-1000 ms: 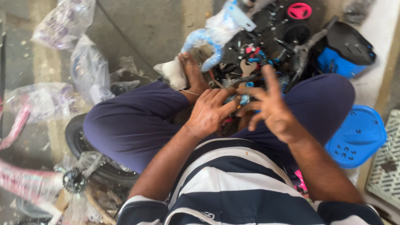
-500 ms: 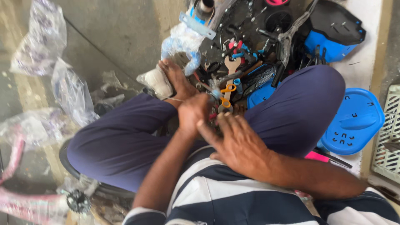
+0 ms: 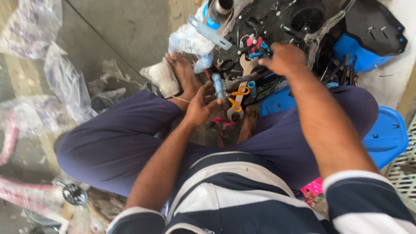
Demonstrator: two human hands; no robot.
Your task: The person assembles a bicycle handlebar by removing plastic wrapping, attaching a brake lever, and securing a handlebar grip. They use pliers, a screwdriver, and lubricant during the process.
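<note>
I sit cross-legged on the floor in dark blue trousers. My left hand (image 3: 200, 105) is closed around a small light-blue tubular part (image 3: 219, 87), held upright above my bare left foot (image 3: 184, 74). My right hand (image 3: 284, 58) reaches forward into a heap of tools and dark parts (image 3: 255, 52), its fingers curled on something among red and blue handles; what it grips is hidden. An orange-handled tool (image 3: 237, 97) and a metal spanner (image 3: 247, 67) lie between the two hands.
A blue and black plastic body panel (image 3: 368, 39) lies at the top right, a blue plastic piece (image 3: 388, 136) by my right knee. Clear plastic wrapping (image 3: 65, 82) covers the floor at left. A pink frame with a sprocket (image 3: 73, 195) sits at bottom left.
My right hand left my lap and reached forward into the tool heap. My left hand stayed near my foot and now holds the light-blue part upright.
</note>
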